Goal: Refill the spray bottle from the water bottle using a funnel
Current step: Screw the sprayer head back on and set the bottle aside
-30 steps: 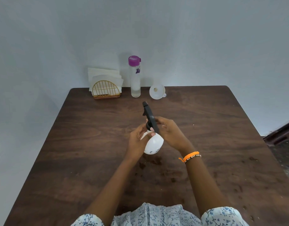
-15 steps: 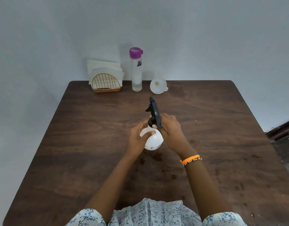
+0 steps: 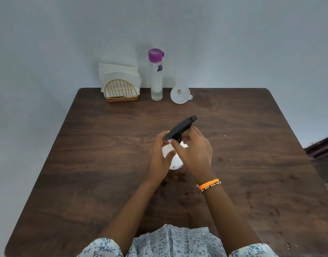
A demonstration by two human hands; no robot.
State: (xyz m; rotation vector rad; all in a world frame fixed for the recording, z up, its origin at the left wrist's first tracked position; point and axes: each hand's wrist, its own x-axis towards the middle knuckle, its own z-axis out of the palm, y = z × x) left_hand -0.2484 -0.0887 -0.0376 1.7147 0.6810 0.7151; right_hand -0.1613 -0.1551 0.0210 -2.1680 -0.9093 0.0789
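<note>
A white spray bottle (image 3: 175, 163) stands mid-table, mostly hidden behind my hands. My left hand (image 3: 160, 157) grips its round body. My right hand (image 3: 193, 151) holds the collar under the black spray head (image 3: 180, 127), whose nozzle points to the far right. A clear water bottle (image 3: 156, 78) with a purple cap stands at the table's far edge. A white funnel (image 3: 179, 94) lies on its side just right of the water bottle.
A gold wire napkin holder (image 3: 120, 91) with white napkins stands left of the water bottle. The dark wooden table (image 3: 85, 164) meets a pale wall at the back. An orange band circles my right wrist.
The spray head has turned: its nozzle pointed away from me before and now points to the far right. Both hands stay on the bottle.
</note>
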